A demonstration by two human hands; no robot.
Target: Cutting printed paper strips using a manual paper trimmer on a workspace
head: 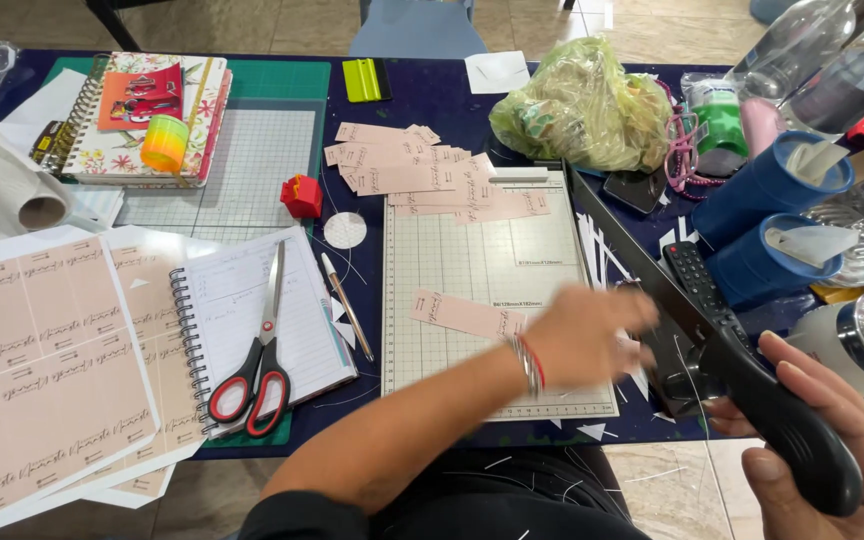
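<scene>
My right hand (832, 450) grips the black handle (787, 415) of a paper trimmer's blade arm (642, 255), which is raised at an angle above the board. My left hand (592, 335) reaches across the trimmer's gridded board (472, 240) to its right edge, under the raised blade. It is blurred by motion, so I cannot see whether it holds anything. A pink printed strip (464, 314) lies on the board just left of that hand. More cut pink strips (417, 165) are piled at the board's far end.
Left of the trimmer lie a pen (347, 305), red-handled scissors (260, 372) on a spiral notebook (242, 290), and pink printed sheets (42, 360). A green cutting mat (282, 140), a green bag (582, 105), two blue cups (762, 190) and a remote (690, 275) crowd the far side and right.
</scene>
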